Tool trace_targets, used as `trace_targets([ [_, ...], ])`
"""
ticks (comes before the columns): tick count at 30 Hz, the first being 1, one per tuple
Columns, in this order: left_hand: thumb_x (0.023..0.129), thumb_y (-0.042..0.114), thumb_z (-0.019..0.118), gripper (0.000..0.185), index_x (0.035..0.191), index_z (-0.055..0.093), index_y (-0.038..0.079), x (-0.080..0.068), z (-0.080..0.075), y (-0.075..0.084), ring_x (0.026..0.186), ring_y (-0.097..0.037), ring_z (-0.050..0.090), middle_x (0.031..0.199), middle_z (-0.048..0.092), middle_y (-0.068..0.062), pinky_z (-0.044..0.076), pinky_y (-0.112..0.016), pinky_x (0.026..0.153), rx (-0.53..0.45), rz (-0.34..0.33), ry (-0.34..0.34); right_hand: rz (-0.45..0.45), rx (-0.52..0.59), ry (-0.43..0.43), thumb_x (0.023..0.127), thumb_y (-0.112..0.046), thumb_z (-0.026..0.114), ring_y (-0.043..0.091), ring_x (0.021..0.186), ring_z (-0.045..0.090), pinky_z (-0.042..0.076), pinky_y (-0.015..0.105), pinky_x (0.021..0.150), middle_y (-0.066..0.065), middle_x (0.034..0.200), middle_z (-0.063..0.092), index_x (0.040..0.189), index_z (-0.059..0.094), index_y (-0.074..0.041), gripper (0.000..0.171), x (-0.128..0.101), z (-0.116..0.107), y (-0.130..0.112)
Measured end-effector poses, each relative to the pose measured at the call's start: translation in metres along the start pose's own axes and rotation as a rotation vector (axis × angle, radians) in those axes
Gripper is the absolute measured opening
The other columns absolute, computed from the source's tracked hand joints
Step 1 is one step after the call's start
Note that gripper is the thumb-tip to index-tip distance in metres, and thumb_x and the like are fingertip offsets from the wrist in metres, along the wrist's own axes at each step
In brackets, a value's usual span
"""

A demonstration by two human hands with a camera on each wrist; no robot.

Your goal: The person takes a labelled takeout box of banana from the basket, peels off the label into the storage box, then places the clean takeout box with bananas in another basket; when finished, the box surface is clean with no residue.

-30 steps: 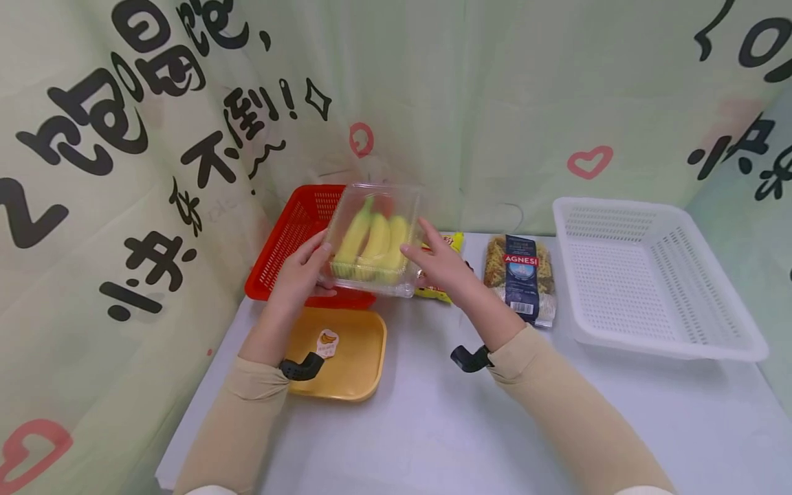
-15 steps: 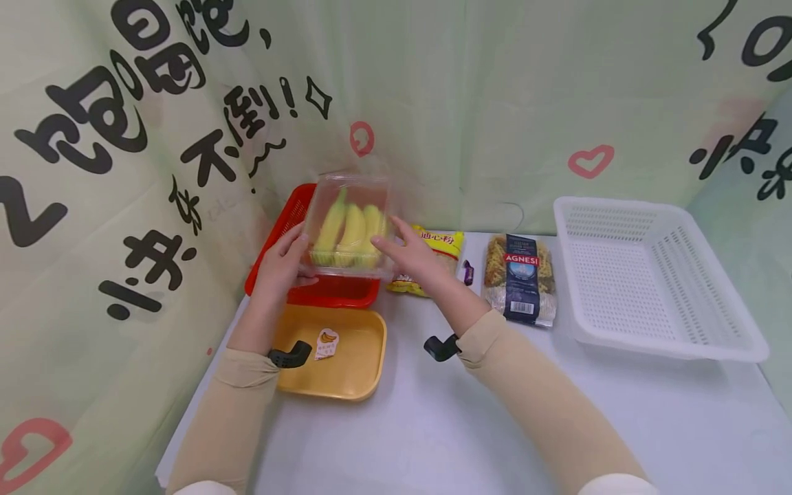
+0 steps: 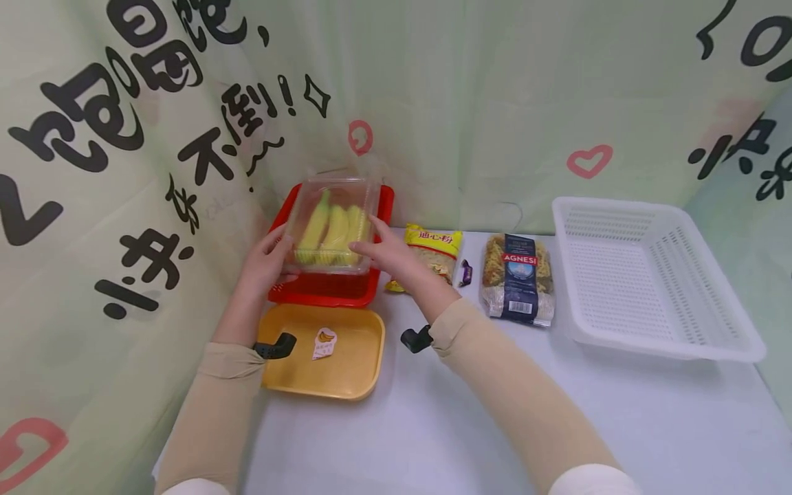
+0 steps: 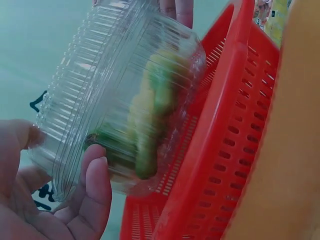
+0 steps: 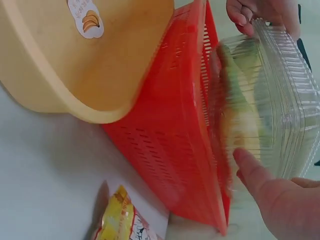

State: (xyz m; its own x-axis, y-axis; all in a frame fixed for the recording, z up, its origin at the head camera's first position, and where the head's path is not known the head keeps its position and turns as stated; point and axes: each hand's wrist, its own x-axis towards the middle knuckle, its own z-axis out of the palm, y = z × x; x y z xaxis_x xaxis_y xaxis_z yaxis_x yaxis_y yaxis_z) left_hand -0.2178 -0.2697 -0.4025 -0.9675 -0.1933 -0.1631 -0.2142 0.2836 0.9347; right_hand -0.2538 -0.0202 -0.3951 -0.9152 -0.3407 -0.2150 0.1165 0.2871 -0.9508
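Note:
A clear plastic clamshell box [image 3: 334,223] with several yellow bananas [image 3: 336,232] inside is held between both hands over the red basket [image 3: 328,295]. On its left side my left hand [image 3: 262,262] grips the edge; the left wrist view shows the thumb and fingers around the box's rim [image 4: 65,185]. My right hand [image 3: 396,256] holds the opposite side, its fingers and thumb spread along the wall. In both wrist views the box's underside sits at the basket's opening. Whether it touches the basket floor, I cannot tell.
A yellow tray [image 3: 359,371] with a banana sticker [image 3: 324,343] stands before the red basket. To the right lie a yellow pasta bag [image 3: 436,251], a small purple packet [image 3: 466,273] and an AGNESI pasta bag [image 3: 520,278]. A white basket [image 3: 656,282] stands at far right.
Both hands have carried the banana box leftward, from the basket's right side to over it. The yellow pasta bag and purple packet have come into fuller view.

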Motion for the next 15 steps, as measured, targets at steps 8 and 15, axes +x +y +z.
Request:
trace_targets([
  [8, 0.099, 0.053, 0.048, 0.055, 0.151, 0.038, 0.038, 0.008, -0.004, -0.005, 0.091, -0.022, 0.069, 0.136, 0.054, -0.012, 0.060, -0.026, 0.075, 0.049, -0.039, 0.003, 0.050, -0.031, -0.011, 0.089, -0.047, 0.067, 0.028, 0.138, 0.037, 0.044, 0.065, 0.101, 0.003, 0.152, 0.040, 0.155, 0.024, -0.037, 0.080, 0.005, 0.011, 0.008],
  [15, 0.100, 0.052, 0.046, 0.060, 0.155, 0.031, 0.033, 0.018, -0.007, -0.010, 0.103, -0.028, 0.064, 0.139, 0.051, -0.013, 0.060, -0.026, 0.078, 0.073, -0.081, -0.040, 0.009, 0.059, -0.018, 0.093, -0.032, 0.066, 0.025, 0.133, 0.045, 0.046, 0.045, 0.109, 0.007, 0.145, 0.046, 0.157, 0.023, -0.024, 0.078, 0.015, 0.021, 0.010],
])
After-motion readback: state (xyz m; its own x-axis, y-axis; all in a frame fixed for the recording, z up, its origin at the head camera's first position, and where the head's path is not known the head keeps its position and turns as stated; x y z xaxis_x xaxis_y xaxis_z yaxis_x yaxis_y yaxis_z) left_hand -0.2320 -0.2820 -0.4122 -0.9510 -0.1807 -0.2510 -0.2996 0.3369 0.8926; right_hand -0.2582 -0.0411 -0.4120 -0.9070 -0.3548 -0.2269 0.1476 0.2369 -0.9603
